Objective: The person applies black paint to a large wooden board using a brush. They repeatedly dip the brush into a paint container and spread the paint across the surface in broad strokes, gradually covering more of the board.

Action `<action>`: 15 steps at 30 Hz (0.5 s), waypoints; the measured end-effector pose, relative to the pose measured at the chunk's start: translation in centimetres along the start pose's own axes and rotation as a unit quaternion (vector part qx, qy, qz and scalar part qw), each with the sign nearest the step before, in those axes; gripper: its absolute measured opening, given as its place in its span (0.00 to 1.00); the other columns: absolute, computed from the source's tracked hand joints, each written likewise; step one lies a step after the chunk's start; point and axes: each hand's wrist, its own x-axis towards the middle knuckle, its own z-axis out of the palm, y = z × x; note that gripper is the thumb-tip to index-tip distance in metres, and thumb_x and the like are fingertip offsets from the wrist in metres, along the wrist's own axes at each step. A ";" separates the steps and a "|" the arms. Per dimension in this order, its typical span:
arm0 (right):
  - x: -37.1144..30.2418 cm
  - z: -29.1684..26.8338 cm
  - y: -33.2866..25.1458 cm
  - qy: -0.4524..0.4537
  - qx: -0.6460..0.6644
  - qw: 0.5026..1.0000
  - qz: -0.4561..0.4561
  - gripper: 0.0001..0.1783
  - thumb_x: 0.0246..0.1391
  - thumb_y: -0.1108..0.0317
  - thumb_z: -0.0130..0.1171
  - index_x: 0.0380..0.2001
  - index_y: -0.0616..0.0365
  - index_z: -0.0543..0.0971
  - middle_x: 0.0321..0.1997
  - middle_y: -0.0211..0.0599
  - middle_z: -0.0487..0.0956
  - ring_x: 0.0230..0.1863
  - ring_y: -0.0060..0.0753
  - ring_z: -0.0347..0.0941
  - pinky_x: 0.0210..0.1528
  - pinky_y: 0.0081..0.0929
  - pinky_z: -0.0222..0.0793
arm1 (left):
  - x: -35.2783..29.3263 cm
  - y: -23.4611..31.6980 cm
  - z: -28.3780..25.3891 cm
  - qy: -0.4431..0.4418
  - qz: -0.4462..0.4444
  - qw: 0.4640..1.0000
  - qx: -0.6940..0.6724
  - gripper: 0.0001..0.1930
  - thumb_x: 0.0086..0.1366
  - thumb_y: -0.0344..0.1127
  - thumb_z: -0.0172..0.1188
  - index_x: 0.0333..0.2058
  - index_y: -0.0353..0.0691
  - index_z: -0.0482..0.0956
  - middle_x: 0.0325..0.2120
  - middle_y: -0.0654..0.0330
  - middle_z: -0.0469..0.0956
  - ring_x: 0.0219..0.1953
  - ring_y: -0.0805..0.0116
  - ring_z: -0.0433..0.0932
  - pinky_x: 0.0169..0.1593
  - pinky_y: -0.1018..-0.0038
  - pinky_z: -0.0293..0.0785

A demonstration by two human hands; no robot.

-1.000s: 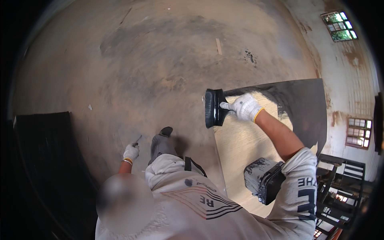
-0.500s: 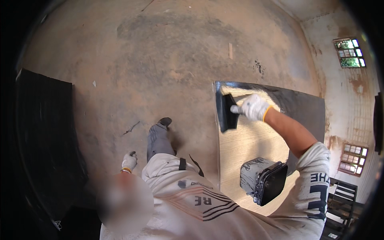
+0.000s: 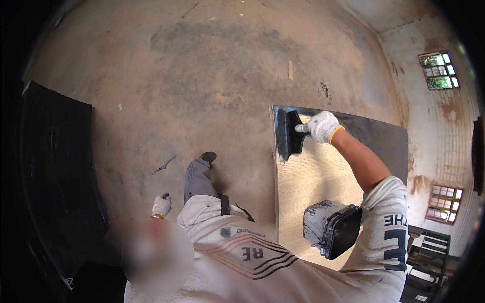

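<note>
My right hand (image 3: 322,127), in a white knit glove with a yellow cuff, is closed round the handle of a wide black paintbrush (image 3: 294,134). The brush lies against the far left corner of a board (image 3: 303,174) with pale wood grain, where black paint covers the rim. A lidless-looking square bucket (image 3: 321,222), smeared black and with dark contents or a dark top, stands on the board nearer to me. My left hand (image 3: 161,205), also gloved and stained, hangs low at the left with curled fingers and nothing visible in them.
A black panel (image 3: 60,151) stands along the left. The stained floor (image 3: 217,76) holds a small wood strip (image 3: 290,70) and a dark twig-like scrap (image 3: 165,164). Along the right runs a wall with two barred windows (image 3: 438,69); a black slatted rack (image 3: 433,247) is below them.
My right hand and the brush have moved slightly away from me, toward the board's far edge. More black shows at its far left corner. My left hand has barely moved.
</note>
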 end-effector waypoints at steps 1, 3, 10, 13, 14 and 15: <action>0.8 -0.6 0.1 -0.009 -0.013 1.000 0.001 0.25 0.76 0.51 0.49 0.72 0.20 0.73 0.58 0.32 0.86 0.57 0.45 0.85 0.59 0.39 0.80 | 1.2 -1.4 0.2 0.005 0.034 0.999 0.042 0.18 0.74 0.36 0.56 0.57 0.38 0.85 0.26 0.56 0.84 0.22 0.66 0.81 0.29 0.66 0.80; 0.7 -0.6 -0.5 -0.001 -0.015 1.000 -0.013 0.25 0.76 0.53 0.49 0.73 0.20 0.72 0.59 0.32 0.86 0.57 0.46 0.85 0.58 0.39 0.80 | 1.9 -0.6 0.0 0.001 0.057 0.996 0.065 0.18 0.74 0.36 0.56 0.57 0.39 0.84 0.26 0.57 0.83 0.20 0.67 0.80 0.27 0.67 0.79; 0.6 -0.4 1.6 -0.026 0.043 0.999 0.008 0.27 0.75 0.57 0.51 0.74 0.21 0.71 0.63 0.35 0.84 0.59 0.46 0.84 0.60 0.40 0.79 | 2.3 6.8 -1.0 -0.018 0.063 0.997 0.041 0.17 0.73 0.35 0.56 0.56 0.37 0.85 0.25 0.56 0.84 0.21 0.67 0.80 0.27 0.67 0.77; 0.3 2.3 3.8 -0.031 0.063 0.996 0.056 0.26 0.75 0.57 0.50 0.73 0.23 0.72 0.61 0.38 0.85 0.59 0.47 0.84 0.59 0.41 0.78 | 4.1 7.2 -1.4 -0.018 0.053 0.998 0.011 0.18 0.74 0.35 0.56 0.57 0.38 0.85 0.25 0.57 0.83 0.20 0.68 0.79 0.26 0.67 0.76; -0.3 3.1 4.1 -0.045 0.063 0.995 0.063 0.25 0.76 0.58 0.49 0.72 0.23 0.74 0.59 0.40 0.86 0.58 0.47 0.84 0.58 0.42 0.78 | 4.2 8.1 -1.9 -0.017 0.048 0.999 0.006 0.18 0.74 0.35 0.55 0.57 0.39 0.84 0.25 0.57 0.83 0.20 0.68 0.78 0.26 0.67 0.76; -0.6 3.8 4.0 -0.038 0.076 0.995 0.059 0.25 0.75 0.58 0.50 0.72 0.24 0.74 0.58 0.42 0.86 0.58 0.48 0.84 0.58 0.43 0.78 | 4.3 9.1 -2.2 -0.018 0.043 0.999 0.001 0.18 0.74 0.34 0.55 0.57 0.39 0.84 0.25 0.57 0.83 0.19 0.68 0.78 0.26 0.67 0.76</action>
